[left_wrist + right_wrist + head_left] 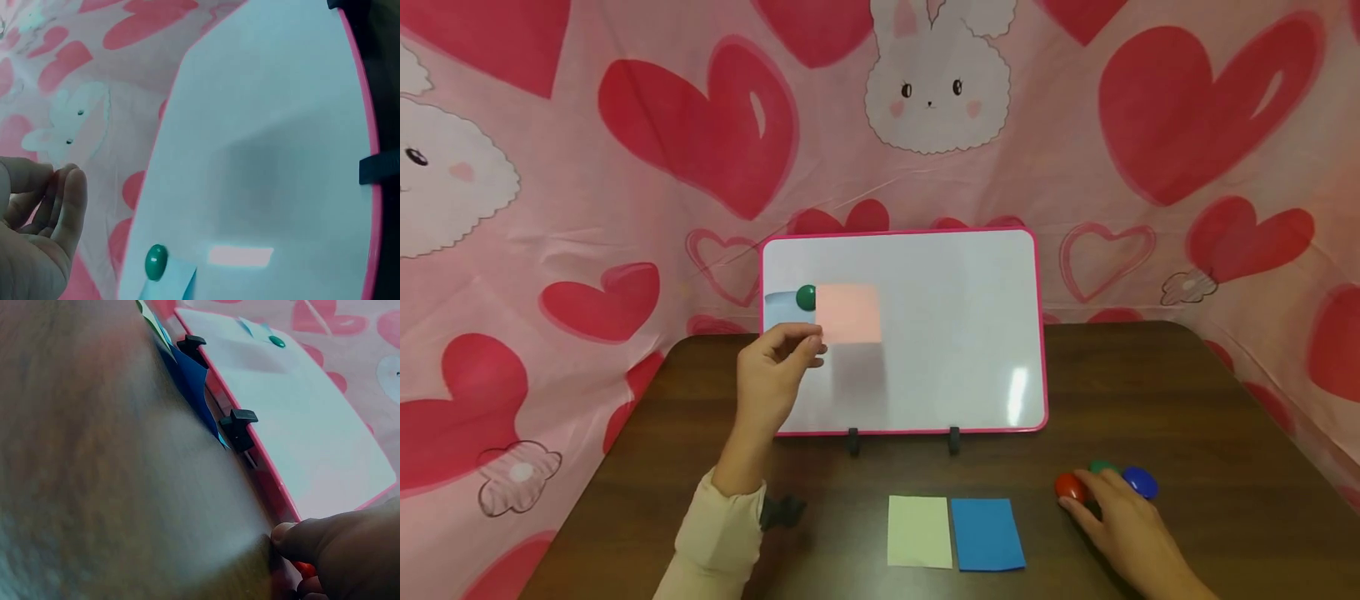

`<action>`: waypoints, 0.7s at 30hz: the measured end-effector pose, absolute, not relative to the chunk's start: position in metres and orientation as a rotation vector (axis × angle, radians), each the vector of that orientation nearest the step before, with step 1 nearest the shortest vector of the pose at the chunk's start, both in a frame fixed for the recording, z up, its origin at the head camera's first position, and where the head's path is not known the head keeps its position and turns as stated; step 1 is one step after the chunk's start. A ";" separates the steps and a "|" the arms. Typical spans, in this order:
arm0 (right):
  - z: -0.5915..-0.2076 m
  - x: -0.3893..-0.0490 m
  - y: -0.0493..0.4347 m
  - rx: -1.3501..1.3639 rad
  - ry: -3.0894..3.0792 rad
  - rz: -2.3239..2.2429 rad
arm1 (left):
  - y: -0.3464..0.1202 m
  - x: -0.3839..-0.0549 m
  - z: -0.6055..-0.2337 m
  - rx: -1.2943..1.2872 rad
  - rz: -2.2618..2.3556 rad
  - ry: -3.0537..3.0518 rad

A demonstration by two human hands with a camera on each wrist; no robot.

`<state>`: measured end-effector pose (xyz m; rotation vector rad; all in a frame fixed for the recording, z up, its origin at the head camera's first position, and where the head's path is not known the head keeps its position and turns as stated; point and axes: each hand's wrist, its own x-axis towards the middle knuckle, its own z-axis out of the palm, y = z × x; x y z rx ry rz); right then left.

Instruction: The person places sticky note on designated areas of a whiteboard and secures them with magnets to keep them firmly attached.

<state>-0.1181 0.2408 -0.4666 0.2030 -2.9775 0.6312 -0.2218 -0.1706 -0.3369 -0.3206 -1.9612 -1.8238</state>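
Note:
My left hand (775, 371) pinches a pale pink sticky note (848, 313) by its left edge, in front of the whiteboard (958, 325). In the left wrist view the note cannot be made out at the fingertips. Behind the hand, a green round magnet (806, 297) sits on a light blue note (781, 307) at the board's left side. My right hand (1123, 529) rests low over the table at the right, thumb and fingers about a red round magnet (1069, 487). Beside it lie a second green magnet (1103, 467), partly hidden by the fingers, and a blue magnet (1141, 482).
A pale yellow-green note (919, 532) and a blue note (988, 535) lie side by side on the dark wooden table (1157, 383). Black clips (954, 440) support the board's lower edge. A dark object (784, 512) is beside the left sleeve. Behind hangs a heart-patterned cloth (835, 150).

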 end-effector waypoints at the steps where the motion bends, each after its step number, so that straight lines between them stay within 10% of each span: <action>1: -0.467 -0.118 0.241 0.203 -2.977 0.629 | -0.169 -0.225 -0.338 -0.302 -1.858 -1.938; 21: -0.467 -0.116 0.239 0.268 -2.926 0.509 | -0.152 -0.260 -0.356 -0.098 -1.871 -2.021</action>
